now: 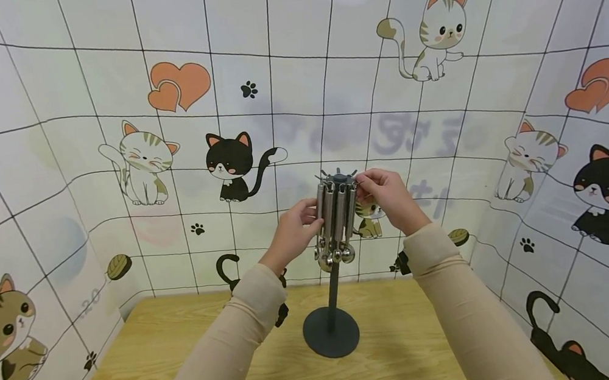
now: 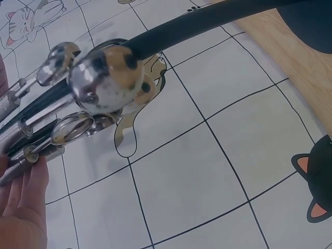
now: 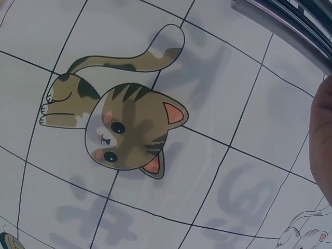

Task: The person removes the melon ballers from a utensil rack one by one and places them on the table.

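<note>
Several metal spoons (image 1: 332,212) hang by their handles, rounded ends down, from a dark stand (image 1: 334,285) with hooks round its top. My left hand (image 1: 294,231) holds the spoons at the left of the bunch, its thumb in front and fingers partly hidden behind the handles. In the left wrist view the shiny spoon ends (image 2: 98,78) hang close to the left fingers (image 2: 33,192). At the upper right of the stand, my right hand (image 1: 390,194) pinches a spoon's top end by a hook. Only an edge of this hand (image 3: 321,140) shows in the right wrist view.
The stand's round base (image 1: 332,340) rests on a wooden table (image 1: 187,348). Behind and on both sides, a white cloth (image 1: 300,86) with black grid lines and printed cats encloses the table.
</note>
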{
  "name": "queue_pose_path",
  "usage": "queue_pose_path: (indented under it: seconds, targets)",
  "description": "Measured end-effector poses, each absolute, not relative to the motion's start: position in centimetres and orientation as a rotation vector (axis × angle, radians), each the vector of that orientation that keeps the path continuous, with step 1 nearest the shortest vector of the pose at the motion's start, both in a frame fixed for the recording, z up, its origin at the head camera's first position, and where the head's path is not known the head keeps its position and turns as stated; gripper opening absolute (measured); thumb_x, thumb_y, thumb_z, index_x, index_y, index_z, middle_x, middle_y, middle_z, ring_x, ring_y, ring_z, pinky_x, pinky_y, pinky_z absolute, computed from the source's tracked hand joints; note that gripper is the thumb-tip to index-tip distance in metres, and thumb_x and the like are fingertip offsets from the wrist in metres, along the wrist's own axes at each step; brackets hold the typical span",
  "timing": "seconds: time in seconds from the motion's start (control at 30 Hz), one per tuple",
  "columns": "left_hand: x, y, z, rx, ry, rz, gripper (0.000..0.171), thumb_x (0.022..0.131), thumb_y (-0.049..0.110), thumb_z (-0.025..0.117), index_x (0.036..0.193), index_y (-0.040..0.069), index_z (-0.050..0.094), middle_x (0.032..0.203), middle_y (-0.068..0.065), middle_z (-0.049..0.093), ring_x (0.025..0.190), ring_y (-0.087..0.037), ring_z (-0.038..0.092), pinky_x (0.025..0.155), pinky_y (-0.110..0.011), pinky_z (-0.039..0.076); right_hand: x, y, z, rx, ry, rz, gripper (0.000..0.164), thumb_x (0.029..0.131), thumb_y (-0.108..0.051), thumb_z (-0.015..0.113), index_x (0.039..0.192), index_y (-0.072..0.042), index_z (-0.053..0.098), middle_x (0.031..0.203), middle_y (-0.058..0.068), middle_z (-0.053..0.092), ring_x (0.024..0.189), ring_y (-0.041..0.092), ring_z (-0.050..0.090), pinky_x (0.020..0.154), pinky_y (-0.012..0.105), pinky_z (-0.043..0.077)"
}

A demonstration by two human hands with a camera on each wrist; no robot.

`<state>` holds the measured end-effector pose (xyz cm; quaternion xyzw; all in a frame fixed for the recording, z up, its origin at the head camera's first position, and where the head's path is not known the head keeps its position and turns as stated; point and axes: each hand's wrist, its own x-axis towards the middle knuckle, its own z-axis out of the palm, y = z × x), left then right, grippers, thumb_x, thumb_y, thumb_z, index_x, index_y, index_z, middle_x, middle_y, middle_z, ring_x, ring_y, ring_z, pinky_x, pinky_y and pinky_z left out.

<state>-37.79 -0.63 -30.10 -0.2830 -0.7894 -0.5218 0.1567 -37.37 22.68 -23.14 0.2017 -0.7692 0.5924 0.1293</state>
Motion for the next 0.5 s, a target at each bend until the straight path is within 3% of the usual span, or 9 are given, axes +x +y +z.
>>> queue_pose_path:
  seconds: [0.37, 0.5]
  targets:
    - [-37.85, -1.34, -29.71, -0.787, -2.245, -1.472, 0.047, 0.098, 0.014, 0.07, 0.142, 0.008, 0.056, 0.119, -0.009, 0.071, 0.107, -0.022, 0.07, 0.093, -0.046, 0.055, -37.24, 22.73, -23.42, 0.608, -2.236, 1.706, 0.029, 0.107, -0.026, 0.055, 0.113, 0.002, 0.063, 0.086, 0.006, 0.063, 0.08, 0.026, 0.063, 0.071, 0.032, 0.057]
    - [-37.81, -1.57, -29.62, -0.775, -2.247, -1.484, 0.05, 0.097, 0.013, 0.07, 0.145, 0.008, 0.054, 0.12, -0.01, 0.07, 0.108, -0.023, 0.07, 0.093, -0.046, 0.056, -37.26, 22.87, -23.48, 0.606, -2.23, 1.705, 0.028, 0.107, -0.025, 0.054, 0.113, 0.002, 0.062, 0.087, 0.006, 0.062, 0.079, 0.021, 0.063, 0.071, 0.031, 0.057]
